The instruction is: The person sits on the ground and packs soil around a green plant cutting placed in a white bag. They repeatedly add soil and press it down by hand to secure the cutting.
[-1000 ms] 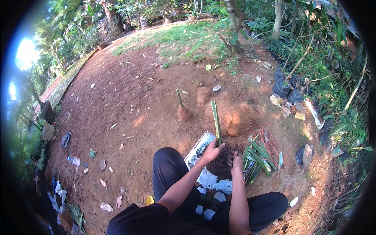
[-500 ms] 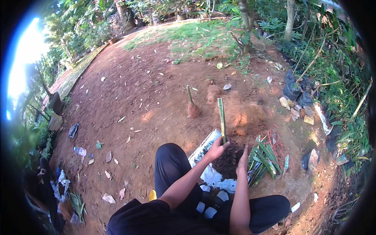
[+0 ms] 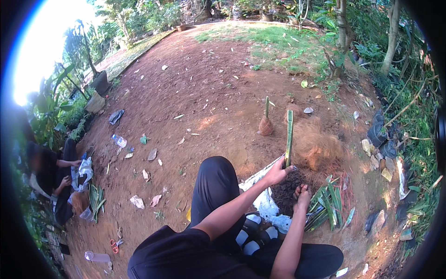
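My left hand (image 3: 277, 172) pinches the lower end of a thick, green, yellow-edged snake plant leaf cutting (image 3: 289, 135), which stands nearly upright. Beside it, my right hand (image 3: 303, 197) is closed, its fingers curled over the dark soil (image 3: 284, 193); what they hold is hidden. That soil lies on a white sack (image 3: 265, 203) in front of my feet. Just right of the soil is a heap of cut snake plant leaves (image 3: 329, 204). Beyond my hands spreads loose brown fibre (image 3: 316, 146). A fibre-wrapped ball (image 3: 266, 126) with a leaf piece upright in it sits on the ground farther off.
At the left another person (image 3: 49, 169) sits with a white bag (image 3: 84, 171) and leaves. Scissors (image 3: 116, 245) and a pinkish bottle (image 3: 97, 256) lie at the lower left, a clear bottle (image 3: 119, 141) farther up. Black plant bags (image 3: 377, 135) and stones line the right.
My right hand has gone from outstretched fingers beside the soil to a closed hand over it. My left hand keeps the leaf upright. The view has swung left, showing more of the other person.
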A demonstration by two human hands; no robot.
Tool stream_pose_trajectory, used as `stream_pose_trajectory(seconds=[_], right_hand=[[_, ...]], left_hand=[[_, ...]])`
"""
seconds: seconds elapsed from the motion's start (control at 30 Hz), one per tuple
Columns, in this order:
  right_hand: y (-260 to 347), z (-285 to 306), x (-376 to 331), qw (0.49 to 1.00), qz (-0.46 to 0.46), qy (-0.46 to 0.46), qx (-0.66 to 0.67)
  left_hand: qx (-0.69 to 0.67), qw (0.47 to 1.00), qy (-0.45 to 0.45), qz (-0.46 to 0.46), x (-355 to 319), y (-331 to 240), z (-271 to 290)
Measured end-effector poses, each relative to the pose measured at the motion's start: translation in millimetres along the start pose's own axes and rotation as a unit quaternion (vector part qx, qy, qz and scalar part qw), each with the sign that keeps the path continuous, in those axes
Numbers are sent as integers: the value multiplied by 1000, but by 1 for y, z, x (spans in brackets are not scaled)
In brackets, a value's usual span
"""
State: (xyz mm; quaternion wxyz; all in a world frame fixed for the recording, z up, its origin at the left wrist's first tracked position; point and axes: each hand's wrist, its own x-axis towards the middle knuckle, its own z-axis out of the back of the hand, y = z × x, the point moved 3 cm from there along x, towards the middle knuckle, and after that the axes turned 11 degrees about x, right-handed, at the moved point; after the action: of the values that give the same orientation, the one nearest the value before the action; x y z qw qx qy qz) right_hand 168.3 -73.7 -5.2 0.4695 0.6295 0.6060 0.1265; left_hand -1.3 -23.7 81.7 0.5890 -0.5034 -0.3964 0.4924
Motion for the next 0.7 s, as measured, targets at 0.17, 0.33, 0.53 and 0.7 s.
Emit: stream_pose_trajectory(seconds=[0.17,0.33,0.53,0.7], right_hand=[[6,-23,-11,997,-31,4,73],[11,-40,-20,990,-76,16,115],[10,-45,-21,993,-88,28,80],[14,-49,-22,989,-93,41,104]], left_hand=[[6,1000,-8,-8,-7,-2,16],[36,998,-42,13,-20,-19,30],[52,987,-103,109,-33,-24,43],[57,983,-129,113,-30,-18,47]])
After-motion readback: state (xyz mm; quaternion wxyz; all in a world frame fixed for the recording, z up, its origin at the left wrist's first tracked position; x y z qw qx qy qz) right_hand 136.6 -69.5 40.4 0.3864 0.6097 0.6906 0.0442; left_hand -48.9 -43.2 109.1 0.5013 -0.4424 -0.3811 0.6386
